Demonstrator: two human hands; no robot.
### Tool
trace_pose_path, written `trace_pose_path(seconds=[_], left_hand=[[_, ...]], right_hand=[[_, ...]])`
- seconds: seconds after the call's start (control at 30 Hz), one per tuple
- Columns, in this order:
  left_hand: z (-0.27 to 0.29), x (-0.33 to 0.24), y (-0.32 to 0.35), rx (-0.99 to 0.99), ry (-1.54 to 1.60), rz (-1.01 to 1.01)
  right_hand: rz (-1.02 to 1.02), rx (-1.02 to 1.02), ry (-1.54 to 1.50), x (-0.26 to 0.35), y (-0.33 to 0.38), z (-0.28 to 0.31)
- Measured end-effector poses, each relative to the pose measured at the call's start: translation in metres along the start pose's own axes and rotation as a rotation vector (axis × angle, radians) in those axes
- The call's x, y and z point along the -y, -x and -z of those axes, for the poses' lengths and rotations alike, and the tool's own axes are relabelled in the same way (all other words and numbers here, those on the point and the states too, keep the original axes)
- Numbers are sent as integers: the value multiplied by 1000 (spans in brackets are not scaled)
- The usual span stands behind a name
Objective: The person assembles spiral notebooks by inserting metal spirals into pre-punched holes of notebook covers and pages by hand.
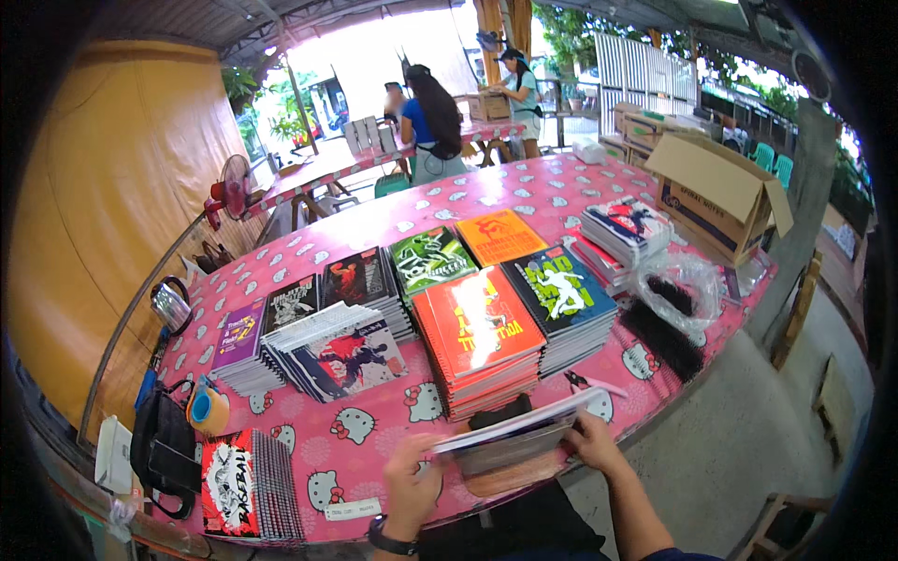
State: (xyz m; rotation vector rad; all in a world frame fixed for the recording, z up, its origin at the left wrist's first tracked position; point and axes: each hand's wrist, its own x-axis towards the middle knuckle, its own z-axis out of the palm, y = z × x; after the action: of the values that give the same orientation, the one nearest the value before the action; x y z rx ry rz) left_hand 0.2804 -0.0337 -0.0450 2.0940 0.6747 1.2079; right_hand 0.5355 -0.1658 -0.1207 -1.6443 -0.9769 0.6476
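At the table's near edge I hold a thin spiral notebook (519, 426) tilted up, seen nearly edge-on. My left hand (412, 486) is closed on its left end and my right hand (593, 441) grips its right end. How many covers or sheets lie between my fingers I cannot make out. Beneath it a brown wooden board (510, 477) lies on the table, with a black item (502, 411) behind. Just beyond my hands rises a tall stack of orange-red notebooks (482, 323). Dark-handled pliers (575, 380) rest to the right of that stack.
Around stand notebook stacks: blue-green (559, 290), green (432, 262), orange (500, 237), purple (238, 335), red baseball (232, 481). Black binding coils (662, 338) and a plastic bag (687, 290) lie right, near an open carton (716, 201). Tape (208, 409) sits left. Several people work behind.
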Motion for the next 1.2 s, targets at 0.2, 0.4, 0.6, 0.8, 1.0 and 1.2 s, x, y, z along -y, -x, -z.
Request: trace_pose_path(seconds=[0.2, 0.4, 0.6, 0.8, 1.0, 1.2], left_hand=[[36, 35, 36, -385, 593, 375], [32, 72, 58, -411, 622, 333], [28, 67, 54, -471, 676, 296], [57, 82, 68, -322, 552, 273], [52, 89, 72, -205, 579, 342], [37, 91, 67, -359, 634, 435]], right_hand=[[402, 368, 108, 19, 10, -63], [593, 224, -110, 36, 33, -101], [381, 492, -39, 25, 26, -99], [622, 263, 340, 56, -5, -62], [647, 344, 329, 32, -13, -72], [914, -384, 398, 117, -87, -20]])
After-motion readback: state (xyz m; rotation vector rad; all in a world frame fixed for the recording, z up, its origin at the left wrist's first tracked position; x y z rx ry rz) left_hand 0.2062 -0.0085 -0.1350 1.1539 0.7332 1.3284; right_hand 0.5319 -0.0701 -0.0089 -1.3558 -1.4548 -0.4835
